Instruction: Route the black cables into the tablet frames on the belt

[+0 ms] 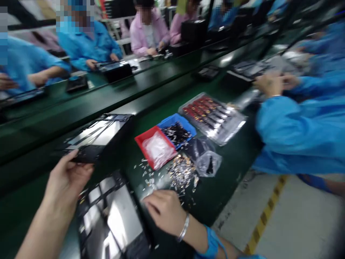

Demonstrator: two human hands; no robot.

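Observation:
My left hand (66,180) grips the near edge of a black framed panel (99,135) that lies on the dark green belt, fingers wrapped round its rim. A second black panel with shiny metal plates (113,216) lies right in front of me between my hands. My right hand (164,210), with a silver bangle on the wrist, rests knuckles up at the edge of a scatter of small shiny metal pieces (182,172); its fingers are curled and pinched, and what they hold is hidden.
A red bin (140,140) with a white bag and a blue bin (175,118) of small parts stand beyond the scatter, beside a clear bag (207,162) and a clear tray of red parts (212,117). A co-worker's blue sleeve (296,133) is at right; other people sit across the belt.

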